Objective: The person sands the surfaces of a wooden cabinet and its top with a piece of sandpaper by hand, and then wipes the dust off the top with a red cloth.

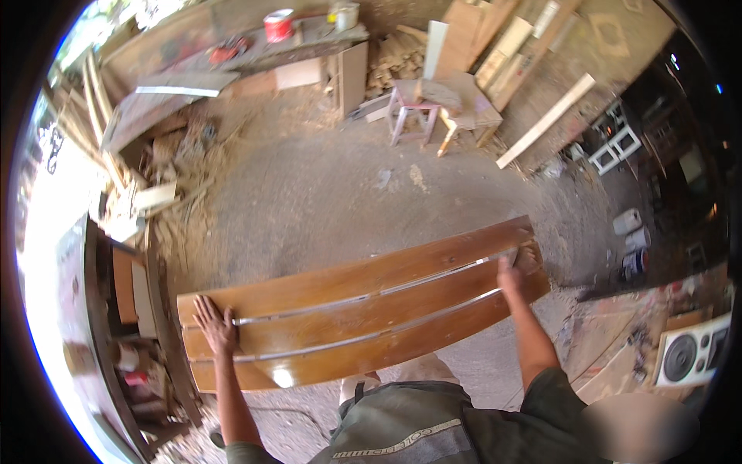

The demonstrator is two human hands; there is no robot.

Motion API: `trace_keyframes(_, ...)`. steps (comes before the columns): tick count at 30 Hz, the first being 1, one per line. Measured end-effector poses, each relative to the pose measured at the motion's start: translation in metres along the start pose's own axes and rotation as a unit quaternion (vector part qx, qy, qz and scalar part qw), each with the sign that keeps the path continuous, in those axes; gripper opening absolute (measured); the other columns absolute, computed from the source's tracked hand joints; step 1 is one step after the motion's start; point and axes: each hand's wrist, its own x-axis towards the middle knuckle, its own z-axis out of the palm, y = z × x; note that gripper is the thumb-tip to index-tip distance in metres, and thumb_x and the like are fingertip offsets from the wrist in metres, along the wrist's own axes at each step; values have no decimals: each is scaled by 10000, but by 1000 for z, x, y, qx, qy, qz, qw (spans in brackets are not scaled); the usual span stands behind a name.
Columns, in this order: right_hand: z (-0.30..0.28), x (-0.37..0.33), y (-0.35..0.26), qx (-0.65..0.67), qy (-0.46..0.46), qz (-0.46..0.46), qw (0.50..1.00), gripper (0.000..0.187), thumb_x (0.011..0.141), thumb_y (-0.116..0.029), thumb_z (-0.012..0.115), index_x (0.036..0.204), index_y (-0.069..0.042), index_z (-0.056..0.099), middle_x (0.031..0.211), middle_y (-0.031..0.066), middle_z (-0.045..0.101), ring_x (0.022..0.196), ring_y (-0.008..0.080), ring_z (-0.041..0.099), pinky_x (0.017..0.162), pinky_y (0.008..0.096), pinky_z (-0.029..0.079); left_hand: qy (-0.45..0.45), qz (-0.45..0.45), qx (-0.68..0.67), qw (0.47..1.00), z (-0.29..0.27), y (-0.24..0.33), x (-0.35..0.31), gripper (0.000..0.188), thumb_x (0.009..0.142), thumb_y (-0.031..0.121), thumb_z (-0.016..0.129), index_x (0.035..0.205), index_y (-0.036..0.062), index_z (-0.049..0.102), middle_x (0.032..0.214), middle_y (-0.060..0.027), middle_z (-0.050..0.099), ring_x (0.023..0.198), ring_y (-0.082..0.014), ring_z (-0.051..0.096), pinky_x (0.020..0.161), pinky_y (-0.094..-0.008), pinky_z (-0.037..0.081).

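Spreading beneath everything is a dusty grey workshop floor (309,185), with a long, weathered wooden tabletop (315,33) beyond it at the upper left. Nearer, just in front of the person's body, is a long, glossy brown wooden panel (352,321) made of three boards side by side with two narrow gaps between them. Its long axis runs crosswise before the person, slanting a little from lower left to upper right; what bears its weight is hidden. Well apart from it, at the upper right, stands a pinkish wooden stool (403,94), and at the right edge sits a white, box-shaped speaker (688,356) with a dark round cone. The two bare hands are wide apart, one near each end of the panel. The left hand (216,329) lies flat on the left end, fingers spread over the upper and middle boards, pointing away from the body. The right hand (508,272) is at the right end, by the upper gap; blur hides whether it grips. Smallest, a round red-and-white can (279,27) stands on the tabletop.
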Motion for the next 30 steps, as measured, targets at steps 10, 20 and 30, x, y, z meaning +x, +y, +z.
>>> trace_keyframes(10,7,-96,-146,31,-112,-506,855,786,783,-352,816,1500,-271,506,1611,118,401,1508,471,309,1213,634,278,-79,254,14,964,21,306,-44,847,1020,477,526,1630,-26,225,1735,-235,95,1617,-385,36,1282,-593,25)
trace_keyframes(20,-78,8,-45,196,-135,-172,956,906,881,-207,742,1611,18,255,1674,271,242,1556,489,184,1280,581,143,-75,395,-34,915,27,499,-124,804,1026,443,481,1608,-65,260,1711,-261,176,1608,-397,101,1282,-581,72)
trace_keyframes(30,-83,53,105,-118,27,-174,977,806,970,-450,652,1615,-95,325,1706,209,225,1576,410,208,1272,574,176,-80,368,-33,926,26,538,-123,818,1050,497,416,1627,-48,219,1722,-253,144,1614,-385,72,1287,-558,27)
